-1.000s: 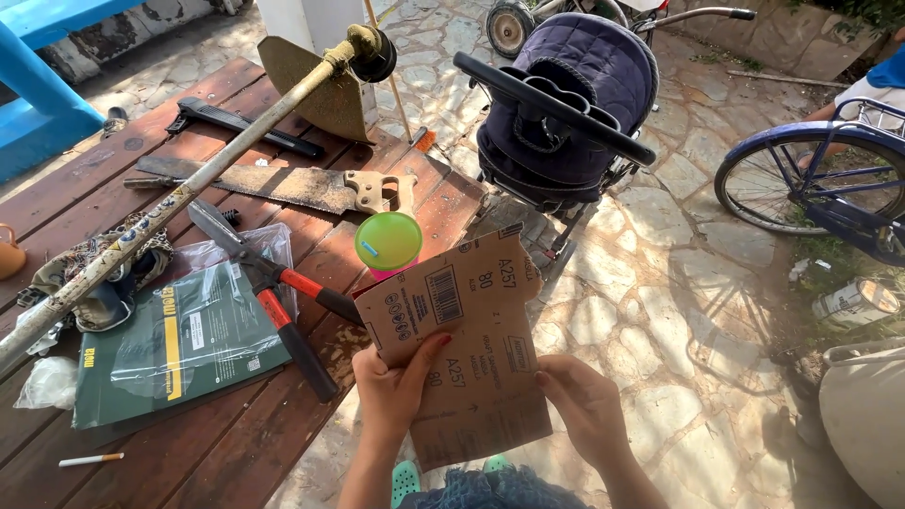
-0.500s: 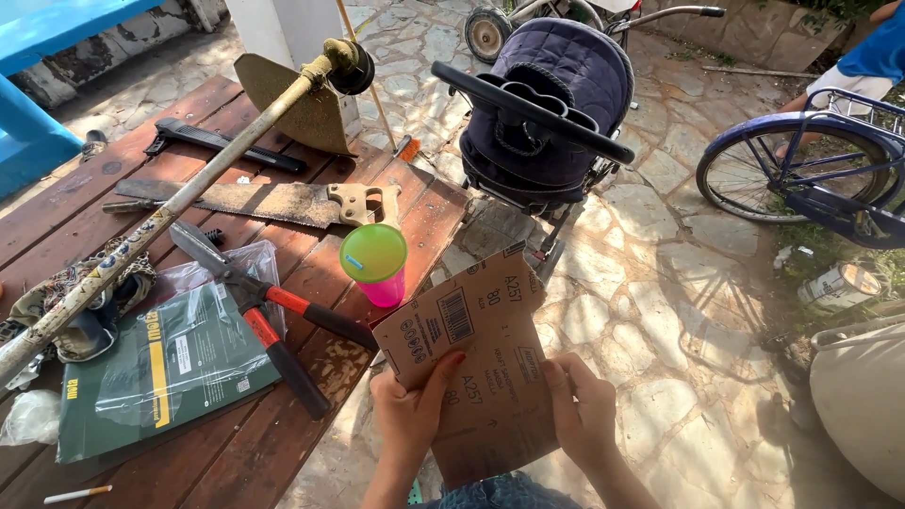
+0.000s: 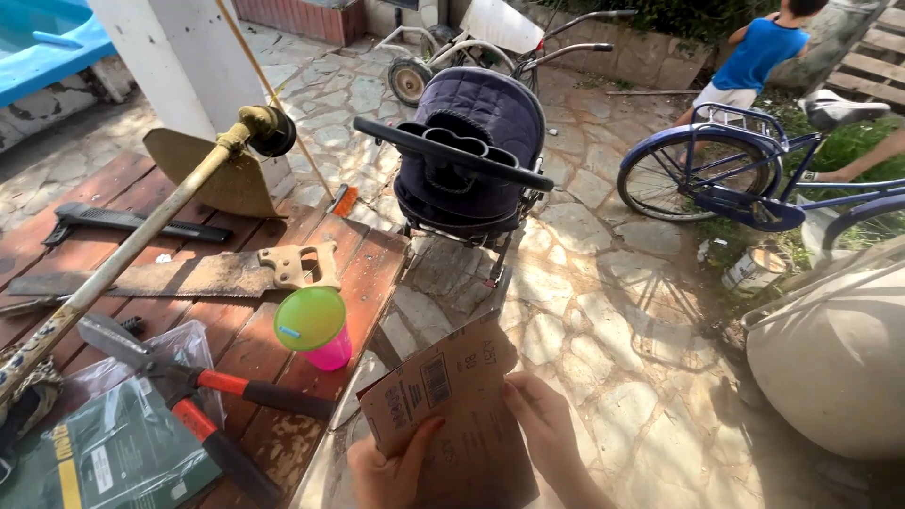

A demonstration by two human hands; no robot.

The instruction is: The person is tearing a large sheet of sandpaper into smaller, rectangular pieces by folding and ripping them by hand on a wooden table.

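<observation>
1. Brown sandpaper sheet (image 3: 452,415): I am holding it in both hands, just off the table's (image 3: 283,443) right edge, over the stone paving.
2. Left hand (image 3: 391,471): I am pinching the sheet's lower left, thumb on top.
3. Right hand (image 3: 547,434): I am gripping its right edge, fingers closed.
4. Green-lidded pink cup (image 3: 316,327): standing near the table's right edge, beside red-handled shears (image 3: 212,401) and a rusty handsaw (image 3: 189,275).

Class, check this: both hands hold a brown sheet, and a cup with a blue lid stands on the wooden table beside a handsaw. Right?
Not quite. The head view shows the cup has a green lid, not blue. Both hands, left and right, hold the brown sheet, beside the handsaw on the table.
</observation>
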